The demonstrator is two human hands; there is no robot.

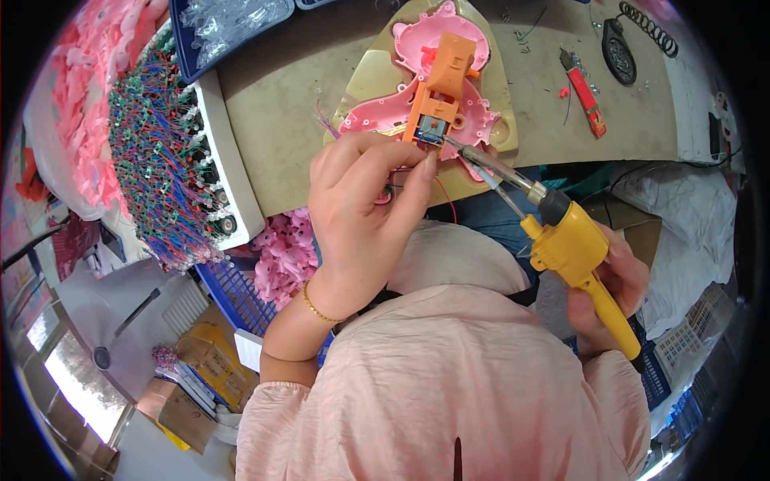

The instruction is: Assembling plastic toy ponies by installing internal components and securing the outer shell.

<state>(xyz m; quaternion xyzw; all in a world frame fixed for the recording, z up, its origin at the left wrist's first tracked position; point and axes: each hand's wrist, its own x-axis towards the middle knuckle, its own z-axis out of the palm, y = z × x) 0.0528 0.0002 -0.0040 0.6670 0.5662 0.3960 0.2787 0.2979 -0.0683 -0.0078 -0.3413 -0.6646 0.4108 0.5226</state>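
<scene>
In my right hand (630, 272) is a yellow soldering gun (571, 240), its tip touching or just beside the small blue motor (431, 132). That motor sits at the near end of an orange plastic gear housing (451, 68). Beneath the housing lies a pink toy shell half (373, 112) on a tan shaped fixture (369, 74). My left hand (361, 192) is closed, thumb and index fingertips pinched at the motor's near end. A thin red wire (451, 207) hangs by the thumb and seems pinched there; the exact contact is hidden.
On the left stands a white-edged box of wired circuit boards (156, 152), beside pink parts (104, 104). A blue tray (233, 32) holds clear pieces. At right lie a red cutter knife (585, 100), a black oval part (618, 52) and a coiled cord (650, 28). Pink pieces (285, 256) fill a blue basket below.
</scene>
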